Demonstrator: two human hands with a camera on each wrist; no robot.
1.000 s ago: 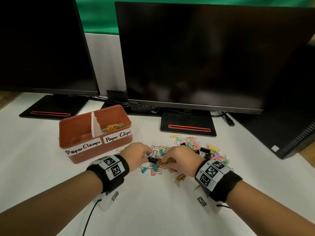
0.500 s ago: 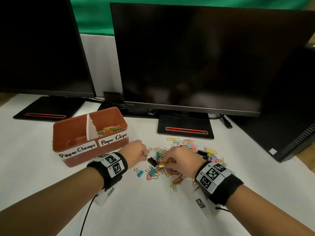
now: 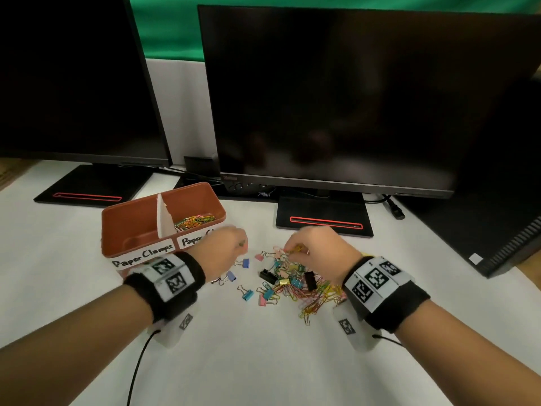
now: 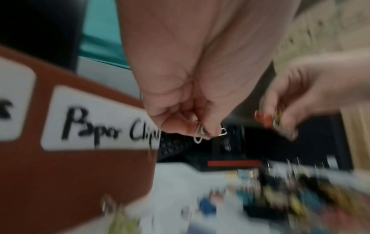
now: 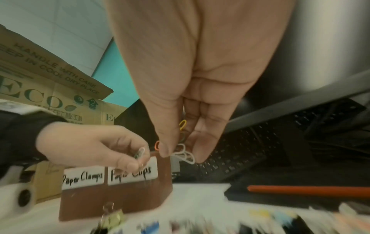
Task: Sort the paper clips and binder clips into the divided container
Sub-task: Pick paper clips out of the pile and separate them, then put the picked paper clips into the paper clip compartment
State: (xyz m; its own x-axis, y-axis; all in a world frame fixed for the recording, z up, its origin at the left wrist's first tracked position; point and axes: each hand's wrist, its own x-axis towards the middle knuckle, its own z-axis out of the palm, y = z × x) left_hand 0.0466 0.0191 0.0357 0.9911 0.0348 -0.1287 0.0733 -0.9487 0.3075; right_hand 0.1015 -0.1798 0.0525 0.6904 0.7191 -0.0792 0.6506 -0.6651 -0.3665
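White tabletop (image 3: pixel 263 361) lies before you, two dark monitors (image 3: pixel 351 98) behind it. Your head view shows only knuckles; the wrist views show the grips. Your left hand (image 3: pixel 225 250) pinches a couple of paper clips (image 4: pixel 201 134) just in front of the brown divided container (image 3: pixel 123 247), by its "Paper Clips" label. Your right hand (image 3: pixel 319 253) pinches a small bunch of clips (image 5: pixel 183 152), white, yellow and orange, above the mixed pile (image 3: pixel 292 285) of paper clips and binder clips. More paper clips (image 3: pixel 193 222) lie in the container's right compartment.
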